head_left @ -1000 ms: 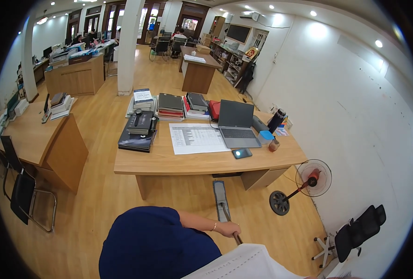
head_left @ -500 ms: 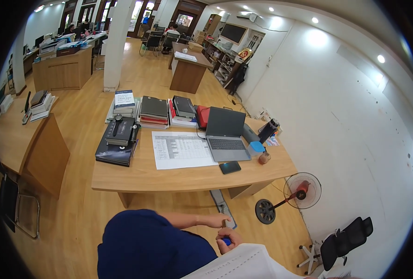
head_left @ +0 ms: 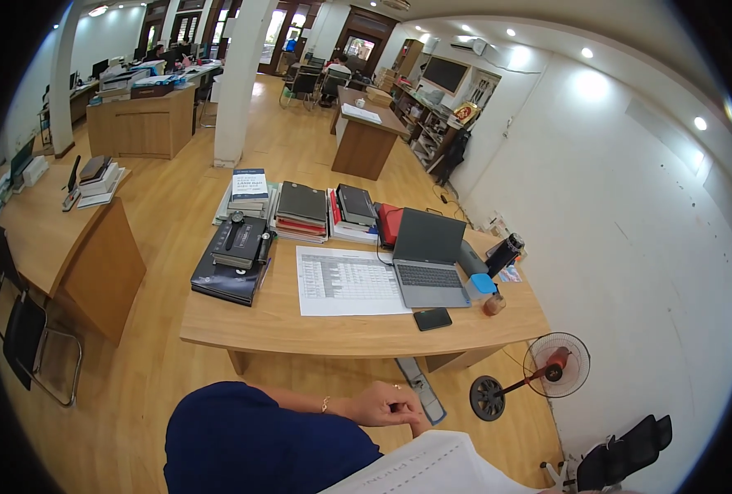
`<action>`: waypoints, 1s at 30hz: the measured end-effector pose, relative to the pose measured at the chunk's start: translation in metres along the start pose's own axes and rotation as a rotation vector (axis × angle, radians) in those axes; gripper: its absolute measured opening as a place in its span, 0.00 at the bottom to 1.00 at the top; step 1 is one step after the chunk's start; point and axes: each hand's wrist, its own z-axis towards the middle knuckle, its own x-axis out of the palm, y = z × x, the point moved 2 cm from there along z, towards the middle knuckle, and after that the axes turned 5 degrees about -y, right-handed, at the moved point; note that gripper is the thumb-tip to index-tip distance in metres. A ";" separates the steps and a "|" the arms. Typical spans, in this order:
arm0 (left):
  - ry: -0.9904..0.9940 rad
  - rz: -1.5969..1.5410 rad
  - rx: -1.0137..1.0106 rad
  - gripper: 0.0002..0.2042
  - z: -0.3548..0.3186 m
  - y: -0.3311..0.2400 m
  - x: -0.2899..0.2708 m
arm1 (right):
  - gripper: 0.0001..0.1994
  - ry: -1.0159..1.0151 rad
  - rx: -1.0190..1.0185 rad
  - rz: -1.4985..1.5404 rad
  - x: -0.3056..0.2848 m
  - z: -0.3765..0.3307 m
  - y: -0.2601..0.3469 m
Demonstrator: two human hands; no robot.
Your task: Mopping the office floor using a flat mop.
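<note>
My left hand (head_left: pixel 385 404), with a bracelet at its wrist and a ring, is closed with fingers bent toward the right. Its forearm leaves a navy sleeve (head_left: pixel 259 436). Of my right hand (head_left: pixel 420 425), only a strip of skin shows by the left fingertips; white material with grey print (head_left: pixel 432 466) covers the rest. The two hands touch or overlap; what lies between them is hidden. Beyond them, a flat mop head (head_left: pixel 422 390) in grey and blue rests on the floor below the desk's front edge. No handle can be seen.
The wooden desk (head_left: pixel 366 339) ahead bears a laptop (head_left: pixel 432 276), phone (head_left: pixel 432 319), printed sheet (head_left: pixel 341 284), books (head_left: pixel 230 255) and a black flask (head_left: pixel 506 253). Right of it stand a floor fan (head_left: pixel 555 365) and office chair (head_left: pixel 625 457). Another chair (head_left: pixel 28 337) is at left.
The brown handle and blue piece at my hands have gone out of sight. My left hand has come closer over the right, which is now mostly covered. The view has shifted left.
</note>
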 end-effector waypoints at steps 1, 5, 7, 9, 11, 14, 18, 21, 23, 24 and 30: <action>-0.028 0.041 0.023 0.08 -0.003 0.005 0.005 | 0.13 0.054 -0.019 -0.116 0.008 0.005 -0.030; 0.026 0.153 0.109 0.05 0.010 0.002 0.024 | 0.13 -0.710 -1.079 -0.211 0.023 -0.002 -0.108; 0.005 0.158 0.054 0.05 0.006 -0.016 0.016 | 0.12 -0.049 0.048 -0.338 0.026 -0.003 -0.071; 0.011 0.146 0.024 0.05 0.019 -0.052 0.009 | 0.13 -0.052 -0.033 -0.295 0.007 -0.025 0.006; 0.032 0.096 -0.002 0.05 0.034 -0.090 0.000 | 0.13 -0.071 -0.113 -0.252 -0.009 -0.049 0.068; 0.194 0.027 -0.007 0.06 0.047 -0.134 -0.013 | 0.17 -0.142 -0.281 -0.243 -0.028 -0.089 0.129; 0.320 -0.150 0.079 0.09 0.049 -0.173 -0.010 | 0.18 -0.043 -0.308 -0.218 -0.029 -0.130 0.155; 0.348 -0.306 0.051 0.11 0.050 -0.175 0.003 | 0.19 -0.071 -0.199 -0.118 -0.023 -0.159 0.147; 0.393 -0.351 0.040 0.11 0.055 -0.168 0.021 | 0.16 -0.070 -0.119 -0.185 -0.028 -0.184 0.132; 0.430 -0.396 0.026 0.11 0.057 -0.163 0.031 | 0.13 -0.061 -0.039 -0.253 -0.031 -0.196 0.124; 0.654 -0.510 -0.004 0.12 0.066 -0.129 0.134 | 0.23 -0.297 0.292 -0.265 -0.069 -0.293 0.083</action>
